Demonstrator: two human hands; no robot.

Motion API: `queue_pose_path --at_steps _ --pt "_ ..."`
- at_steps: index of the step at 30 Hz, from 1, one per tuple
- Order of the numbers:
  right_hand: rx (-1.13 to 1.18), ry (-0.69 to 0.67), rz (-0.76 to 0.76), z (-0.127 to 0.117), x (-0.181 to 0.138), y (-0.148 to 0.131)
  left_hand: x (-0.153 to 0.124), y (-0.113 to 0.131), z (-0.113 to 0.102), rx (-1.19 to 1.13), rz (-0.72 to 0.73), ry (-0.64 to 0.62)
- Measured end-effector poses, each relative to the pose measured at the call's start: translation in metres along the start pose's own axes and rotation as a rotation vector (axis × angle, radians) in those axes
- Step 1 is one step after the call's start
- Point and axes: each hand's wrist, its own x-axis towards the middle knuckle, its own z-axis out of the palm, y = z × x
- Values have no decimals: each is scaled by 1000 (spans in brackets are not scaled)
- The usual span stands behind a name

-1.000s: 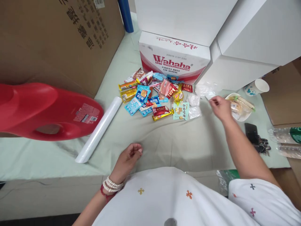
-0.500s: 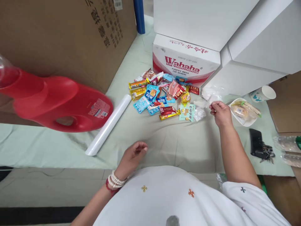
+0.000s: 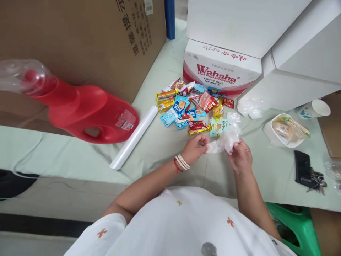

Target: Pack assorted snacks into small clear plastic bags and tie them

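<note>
Red jug point(image 3: 87, 113); pale green cloth point(image 3: 165, 149); clear bag point(image 3: 225, 141).

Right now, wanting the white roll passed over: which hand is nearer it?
Left. The left hand is right of the white roll; the right hand is farther right; both hold the clear bag.

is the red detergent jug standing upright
No, the red detergent jug lies on its side on the pale green cloth, its capped neck pointing left.
</note>
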Motion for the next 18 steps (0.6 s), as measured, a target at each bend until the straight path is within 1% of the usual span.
queue_pose_path --at_steps 1,3,5,7,8,10,11,12,13,14,15,16,17,18 --pt "27 25 -3 -2 6 -1 0 -5 -7 -12 -17 35" --pt "41 93 -43 -9 26 -5 -4 -13 -20 2 3 150" --pt "-14 210 -144 -19 54 -9 -10 -16 -31 21 41 245" --pt "-205 333 -238 -28 85 -14 -17 -16 -37 41 78 305" --pt "-363 360 -260 -31 99 -17 -21 -15 -38 61 99 324" --pt "-720 349 -290 -31 115 -25 -26 -14 -38 127 156 344" --pt "-862 322 -322 -27 116 -28 -29 -14 -38 169 190 345" --pt "-946 287 -369 -21 111 -31 -31 -14 -37 209 223 340" --pt "-965 232 -412 -13 101 -32 -33 -15 -35 243 252 332" --pt "-927 148 -431 -4 87 -32 -35 -15 -34 265 278 327" --pt "-857 34 -411 5 72 -29 -36 -16 -32 275 302 328" --pt "-780 -98 -348 14 56 -25 -37 -18 -31 271 321 332" --pt "-710 -221 -255 22 41 -20 -38 -19 -30 257 334 336" --pt "-656 -312 -157 27 29 -14 -38 -19 -29 235 335 339"
